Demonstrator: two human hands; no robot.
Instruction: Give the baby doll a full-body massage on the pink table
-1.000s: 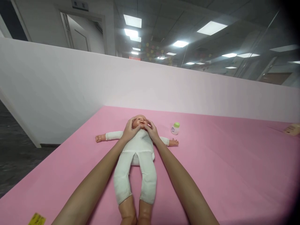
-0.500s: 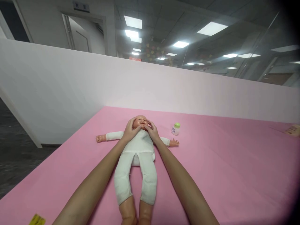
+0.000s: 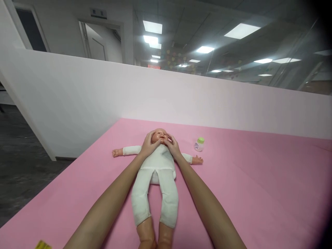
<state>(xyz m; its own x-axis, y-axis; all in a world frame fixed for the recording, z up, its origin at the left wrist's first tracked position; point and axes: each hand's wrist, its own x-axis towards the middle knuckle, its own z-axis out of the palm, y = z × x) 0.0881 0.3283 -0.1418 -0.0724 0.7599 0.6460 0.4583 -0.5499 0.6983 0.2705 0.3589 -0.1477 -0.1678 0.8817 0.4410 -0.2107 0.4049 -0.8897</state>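
Observation:
A baby doll (image 3: pixel 158 160) with a white cloth body lies on its back, its arms spread out and its legs towards me. My left hand (image 3: pixel 148 146) cups one side of the doll's head (image 3: pixel 160 133), its thumb beside the chin. On the other side of the head, my right hand (image 3: pixel 173 146) is curved round the cheek, thumb also near the chin. The doll's face shows between my hands. To the right of the head stands a small clear jar (image 3: pixel 198 145) with a green lid and a printed label, apart from both hands.
Pink covering (image 3: pixel 233 186) spreads over the table under the doll. A white partition (image 3: pixel 181 97) runs along the back and the left side. A yellow tag (image 3: pixel 43 245) lies at the lower left edge. Beyond the partition are a doorway and ceiling lights.
The view has turned slightly left, so everything appears a little further right. Both hands stay round the doll's head, with little visible difference in their grip.

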